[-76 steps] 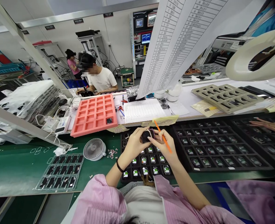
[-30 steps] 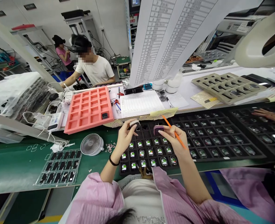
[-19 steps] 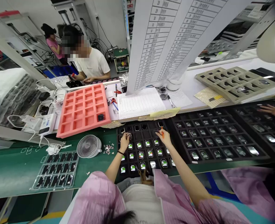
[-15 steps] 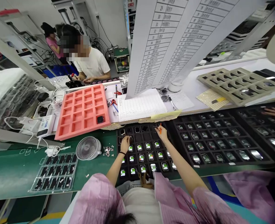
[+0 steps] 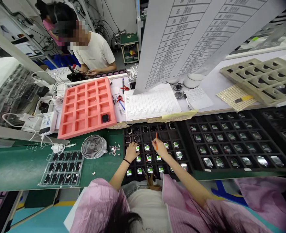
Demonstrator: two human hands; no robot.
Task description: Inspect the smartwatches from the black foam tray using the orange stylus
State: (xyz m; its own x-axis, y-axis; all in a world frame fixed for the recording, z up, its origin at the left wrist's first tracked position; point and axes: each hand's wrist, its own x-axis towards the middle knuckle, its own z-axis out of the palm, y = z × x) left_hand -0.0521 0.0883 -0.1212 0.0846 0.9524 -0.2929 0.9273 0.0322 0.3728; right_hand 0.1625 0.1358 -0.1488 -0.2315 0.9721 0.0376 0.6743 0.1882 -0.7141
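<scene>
A black compartment tray (image 5: 186,152) lies in front of me, holding several watch units with lit green-and-white screens and a back row of dark ones. My right hand (image 5: 160,147) is closed on an orange tool (image 5: 156,137), held upright over the tray's middle. At the tray's left side, my left hand (image 5: 132,151) reaches over a lit watch unit (image 5: 137,148); its fingertips are too small to tell whether they pinch anything. Just behind it are dark watch units (image 5: 137,138).
A pink foam tray (image 5: 84,106), a small fan (image 5: 93,147) and a clear tray (image 5: 61,168) lie to the left. Papers (image 5: 152,102) rest on the shelf ahead. Another black tray (image 5: 220,136) is at right. A person (image 5: 94,51) sits across.
My right hand has moved left and nearer with the orange tool, away from the tray's back row. My left hand has shifted slightly toward me onto the lit units. The camera view has also shifted.
</scene>
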